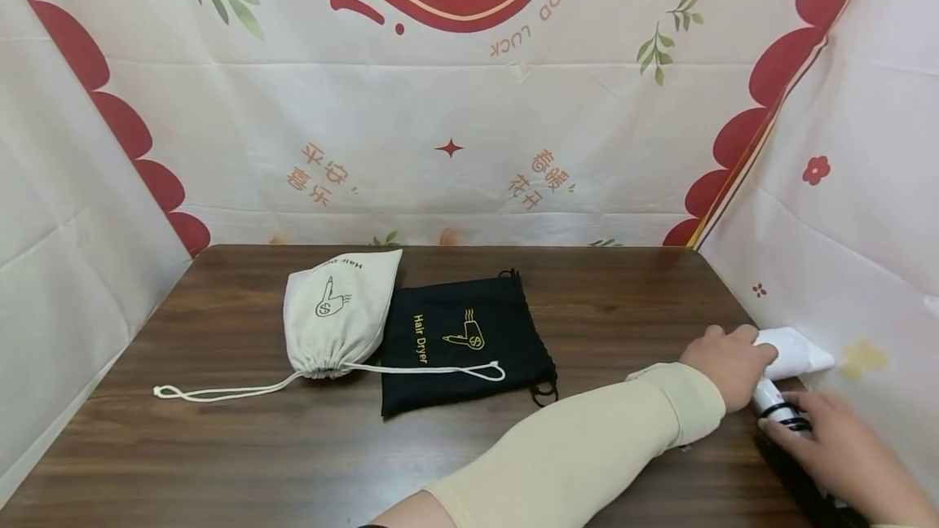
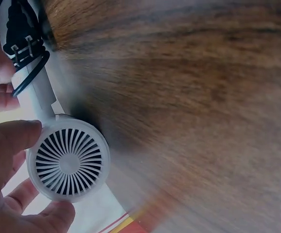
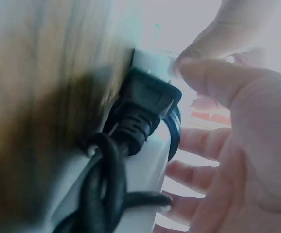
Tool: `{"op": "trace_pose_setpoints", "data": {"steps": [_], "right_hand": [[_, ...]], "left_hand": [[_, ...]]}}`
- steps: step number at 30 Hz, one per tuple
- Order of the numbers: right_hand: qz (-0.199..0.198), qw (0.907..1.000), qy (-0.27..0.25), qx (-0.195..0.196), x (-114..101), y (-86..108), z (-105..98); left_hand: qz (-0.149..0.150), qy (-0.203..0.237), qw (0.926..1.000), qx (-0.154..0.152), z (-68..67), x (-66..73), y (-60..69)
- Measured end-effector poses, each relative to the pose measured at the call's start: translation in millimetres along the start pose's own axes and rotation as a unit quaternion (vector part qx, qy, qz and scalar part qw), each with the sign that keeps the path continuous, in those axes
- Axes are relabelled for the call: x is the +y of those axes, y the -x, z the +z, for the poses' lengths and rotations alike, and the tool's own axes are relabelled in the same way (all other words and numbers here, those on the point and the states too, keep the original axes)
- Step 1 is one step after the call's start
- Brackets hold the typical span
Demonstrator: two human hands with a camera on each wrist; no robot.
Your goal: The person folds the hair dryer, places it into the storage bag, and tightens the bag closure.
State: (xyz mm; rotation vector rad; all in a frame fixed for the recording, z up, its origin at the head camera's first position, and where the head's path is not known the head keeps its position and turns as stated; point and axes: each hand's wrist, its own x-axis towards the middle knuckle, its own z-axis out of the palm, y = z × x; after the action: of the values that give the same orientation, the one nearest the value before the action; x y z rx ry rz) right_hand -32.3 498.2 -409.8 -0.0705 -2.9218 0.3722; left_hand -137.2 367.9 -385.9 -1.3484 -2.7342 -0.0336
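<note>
A white hair dryer lies at the table's right edge by the side cloth, its black cord and plug bundled against the handle. Over its body my left hand curls; in the left wrist view the fingers and thumb hold the rim around the slotted rear grille. My right hand grips the handle where the black cord wraps it, thumb on one side and fingers on the other. The right wrist view is blurred, and part of the handle is hidden behind the cord.
Left of centre on the brown wooden table sits a bulging off-white drawstring bag, its white cords spread out. Overlapping it is a flat black drawstring bag with yellow lettering. Patterned cloth hangs behind and at both sides.
</note>
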Motion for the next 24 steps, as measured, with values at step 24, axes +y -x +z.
{"op": "trace_pose_setpoints", "data": {"steps": [24], "right_hand": [[0.029, 0.9986, -0.030, -0.032, 7.1, 8.8, 6.8]], "left_hand": [[-0.002, -0.001, 1.0000, -0.008, -5.3, -20.3, -0.2]]}}
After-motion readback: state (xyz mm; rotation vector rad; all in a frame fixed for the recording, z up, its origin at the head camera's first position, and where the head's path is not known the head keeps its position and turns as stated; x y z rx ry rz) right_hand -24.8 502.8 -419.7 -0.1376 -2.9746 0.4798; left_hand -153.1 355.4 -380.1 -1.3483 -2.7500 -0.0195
